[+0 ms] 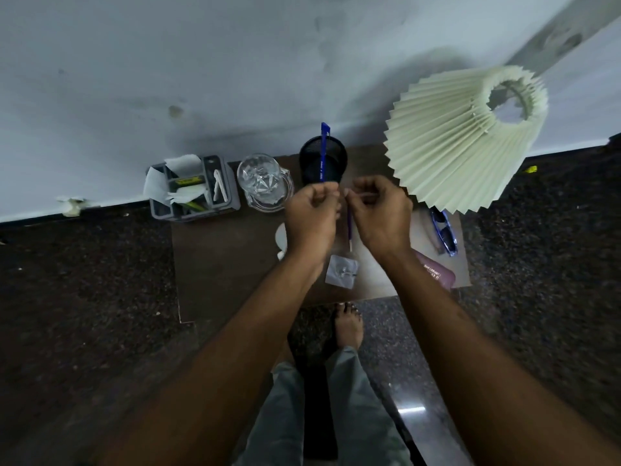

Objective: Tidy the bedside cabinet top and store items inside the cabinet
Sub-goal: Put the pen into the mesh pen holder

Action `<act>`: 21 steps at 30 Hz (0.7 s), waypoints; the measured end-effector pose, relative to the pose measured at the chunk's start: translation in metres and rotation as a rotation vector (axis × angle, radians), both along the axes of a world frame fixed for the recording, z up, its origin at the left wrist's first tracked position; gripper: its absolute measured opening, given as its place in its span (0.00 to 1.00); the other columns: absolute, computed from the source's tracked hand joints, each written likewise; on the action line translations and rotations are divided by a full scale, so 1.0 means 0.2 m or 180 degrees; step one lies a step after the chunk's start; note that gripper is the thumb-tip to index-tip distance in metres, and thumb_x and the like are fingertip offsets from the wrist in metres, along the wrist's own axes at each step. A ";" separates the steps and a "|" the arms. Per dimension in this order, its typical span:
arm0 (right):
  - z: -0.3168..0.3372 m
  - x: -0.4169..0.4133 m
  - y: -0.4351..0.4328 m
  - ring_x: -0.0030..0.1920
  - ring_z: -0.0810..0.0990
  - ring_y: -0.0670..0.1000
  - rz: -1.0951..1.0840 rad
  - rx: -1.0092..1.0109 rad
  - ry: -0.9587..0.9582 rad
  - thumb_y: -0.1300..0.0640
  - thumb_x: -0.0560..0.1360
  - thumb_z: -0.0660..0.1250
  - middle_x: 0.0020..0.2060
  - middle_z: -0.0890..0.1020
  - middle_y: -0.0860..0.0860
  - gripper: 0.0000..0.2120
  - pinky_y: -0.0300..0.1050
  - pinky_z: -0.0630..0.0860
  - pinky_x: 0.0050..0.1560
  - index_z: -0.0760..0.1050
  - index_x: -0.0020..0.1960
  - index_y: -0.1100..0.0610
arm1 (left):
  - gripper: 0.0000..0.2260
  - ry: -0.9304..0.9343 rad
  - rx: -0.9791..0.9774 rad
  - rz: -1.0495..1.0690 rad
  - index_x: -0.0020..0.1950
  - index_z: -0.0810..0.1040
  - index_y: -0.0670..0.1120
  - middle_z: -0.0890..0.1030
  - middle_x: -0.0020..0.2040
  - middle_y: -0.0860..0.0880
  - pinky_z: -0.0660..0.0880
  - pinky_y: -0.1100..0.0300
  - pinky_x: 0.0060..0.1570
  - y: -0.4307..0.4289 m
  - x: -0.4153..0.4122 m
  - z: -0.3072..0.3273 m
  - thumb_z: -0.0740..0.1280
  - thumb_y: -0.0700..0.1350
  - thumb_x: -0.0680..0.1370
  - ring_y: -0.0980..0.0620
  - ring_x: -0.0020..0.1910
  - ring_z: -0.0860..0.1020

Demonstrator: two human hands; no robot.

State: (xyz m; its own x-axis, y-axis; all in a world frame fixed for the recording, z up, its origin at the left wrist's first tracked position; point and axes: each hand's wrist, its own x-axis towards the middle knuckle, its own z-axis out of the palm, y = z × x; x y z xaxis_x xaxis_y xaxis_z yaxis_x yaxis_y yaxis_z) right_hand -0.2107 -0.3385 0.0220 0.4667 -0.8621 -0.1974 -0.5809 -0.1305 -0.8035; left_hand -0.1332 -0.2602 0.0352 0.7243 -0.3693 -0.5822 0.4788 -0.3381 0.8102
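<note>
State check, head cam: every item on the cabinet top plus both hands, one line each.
left hand: pinched shut on thin white stick
right hand: pinched on thin white stick
pen holder: upright, blue pen inside
glass jug: upright, empty
grey caddy: stuffed with paper
sunglasses: folded, lying flat
lamp: off

Blue pen [324, 148] upright in black mesh cup [323, 163]; sunglasses [445, 232] flat.

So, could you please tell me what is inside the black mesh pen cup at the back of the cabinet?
One blue pen stands in the black mesh pen cup, its top above the rim. The cup's bottom is dark and partly covered by the hands, so anything else there is unseen.
</note>
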 end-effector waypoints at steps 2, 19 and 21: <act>-0.07 -0.06 0.03 0.42 0.83 0.45 -0.0044 0.0064 0.0214 0.57 0.74 0.73 0.41 0.84 0.45 0.06 0.40 0.80 0.46 0.82 0.51 0.55 | 0.07 0.0213 0.0234 -0.0056 0.50 0.83 0.46 0.85 0.44 0.49 0.83 0.54 0.51 0.02 -0.05 -0.10 0.68 0.37 0.78 0.52 0.44 0.84; -0.37 0.08 -0.06 0.42 0.82 0.59 0.0043 0.0416 0.1444 0.56 0.72 0.72 0.41 0.83 0.59 0.09 0.44 0.72 0.38 0.81 0.43 0.62 | 0.08 0.0531 0.1022 -0.0680 0.45 0.85 0.47 0.87 0.43 0.46 0.84 0.45 0.47 -0.05 -0.10 -0.43 0.66 0.43 0.78 0.44 0.44 0.85; -0.36 0.08 -0.07 0.42 0.83 0.59 0.0040 0.0491 0.1436 0.55 0.72 0.72 0.41 0.83 0.59 0.09 0.43 0.73 0.37 0.80 0.44 0.63 | 0.09 0.0557 0.0987 -0.0703 0.44 0.85 0.47 0.86 0.43 0.46 0.83 0.44 0.49 -0.05 -0.09 -0.43 0.66 0.43 0.79 0.44 0.45 0.85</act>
